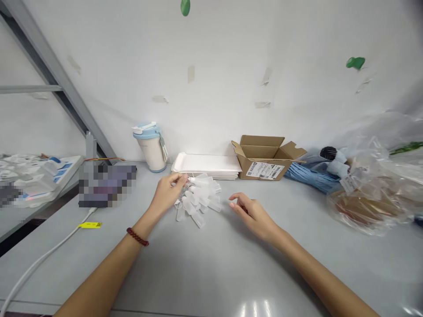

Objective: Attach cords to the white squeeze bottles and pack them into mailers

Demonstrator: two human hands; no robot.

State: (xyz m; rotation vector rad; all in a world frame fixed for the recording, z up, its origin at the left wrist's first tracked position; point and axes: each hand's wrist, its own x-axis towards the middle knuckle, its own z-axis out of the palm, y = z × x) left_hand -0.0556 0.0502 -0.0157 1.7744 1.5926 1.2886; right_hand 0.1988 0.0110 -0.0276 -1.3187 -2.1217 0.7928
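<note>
Tubes of translucent plastic lie in a loose heap on the grey desk, straight ahead of the person. The left hand is closed in a pinch, its thumb and fingers gripping a white-tipped tube at the heap's upper left edge. The right hand is loosely open and empty, its fingers slightly curled, just right of the heap without touching it. A red beaded bracelet circles the left wrist. Behind the heap stand a stack of white trays and an open cardboard box with a shipping label, with a blue-and-cream tumbler further left. To the right, blue cloth lies beside a clear plastic bag holding something brown. A white cable runs along the desk's left side, near a pixelated object.
</note>
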